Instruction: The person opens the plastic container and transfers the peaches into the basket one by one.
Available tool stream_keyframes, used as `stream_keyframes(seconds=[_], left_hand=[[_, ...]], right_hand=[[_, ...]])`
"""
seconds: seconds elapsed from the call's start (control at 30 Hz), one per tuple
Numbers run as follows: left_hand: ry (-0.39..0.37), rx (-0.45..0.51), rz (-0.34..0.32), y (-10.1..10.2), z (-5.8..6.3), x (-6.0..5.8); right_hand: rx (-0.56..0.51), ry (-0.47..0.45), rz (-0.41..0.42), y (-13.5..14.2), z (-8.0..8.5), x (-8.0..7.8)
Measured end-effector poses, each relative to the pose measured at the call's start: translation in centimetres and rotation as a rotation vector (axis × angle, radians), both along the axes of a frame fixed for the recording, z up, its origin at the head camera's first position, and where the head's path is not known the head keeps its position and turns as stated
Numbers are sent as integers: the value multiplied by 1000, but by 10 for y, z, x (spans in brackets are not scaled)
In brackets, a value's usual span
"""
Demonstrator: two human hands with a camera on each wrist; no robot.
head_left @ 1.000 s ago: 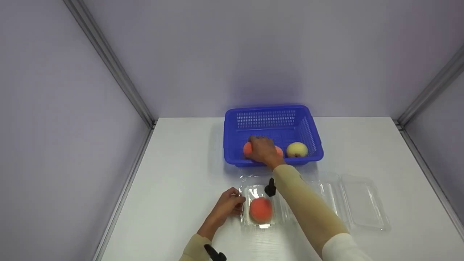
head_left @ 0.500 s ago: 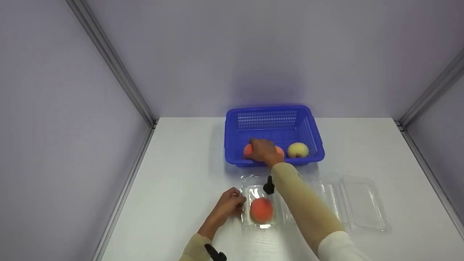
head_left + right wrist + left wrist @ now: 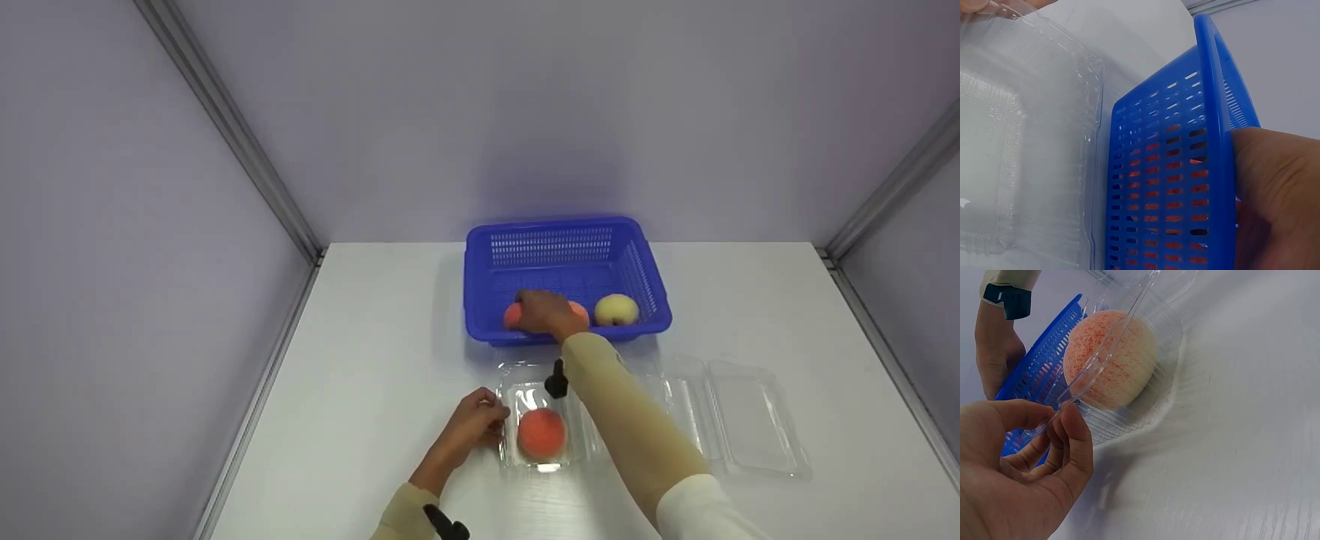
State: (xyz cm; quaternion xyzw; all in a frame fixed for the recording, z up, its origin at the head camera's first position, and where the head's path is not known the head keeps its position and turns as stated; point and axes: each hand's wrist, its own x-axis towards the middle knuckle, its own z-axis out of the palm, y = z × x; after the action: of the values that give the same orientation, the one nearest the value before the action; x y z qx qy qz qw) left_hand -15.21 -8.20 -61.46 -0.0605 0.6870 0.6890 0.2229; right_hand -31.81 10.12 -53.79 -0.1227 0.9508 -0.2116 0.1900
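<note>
In the head view my left hand [image 3: 471, 426] pinches the left rim of a clear plastic clamshell box [image 3: 517, 375] between thumb and fingers. One red-and-cream peach [image 3: 542, 433] lies inside that box; the left wrist view shows its mottled skin. My right hand [image 3: 546, 311] reaches over the near rim into a blue basket [image 3: 555, 223], its fingers curled round a red peach [image 3: 513, 316] that it partly covers. Another peach [image 3: 579, 315] shows just right of the hand. Farther right in the basket sits a pale yellow fruit [image 3: 616, 310] with a dark dimple.
A second clear plastic box [image 3: 754, 416], lid laid out flat, lies to the right on the white table [image 3: 360, 360]. The right forearm [image 3: 637, 412] crosses above the space between the boxes. Pale walls [image 3: 555, 112] close in the back and sides.
My right hand has sunk slightly lower over the peach in the basket. The left hand and the box have hardly moved.
</note>
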Motion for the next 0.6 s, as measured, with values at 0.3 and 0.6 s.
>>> stream_keyframes(seconds=[0.3, 0.6], left_hand=[[-1, -5, 6, 1, 0, -1], [-11, 7, 11, 1, 1, -1]], right_hand=[[-41, -31, 34, 2, 4, -1], [-92, -6, 55, 2, 3, -2]])
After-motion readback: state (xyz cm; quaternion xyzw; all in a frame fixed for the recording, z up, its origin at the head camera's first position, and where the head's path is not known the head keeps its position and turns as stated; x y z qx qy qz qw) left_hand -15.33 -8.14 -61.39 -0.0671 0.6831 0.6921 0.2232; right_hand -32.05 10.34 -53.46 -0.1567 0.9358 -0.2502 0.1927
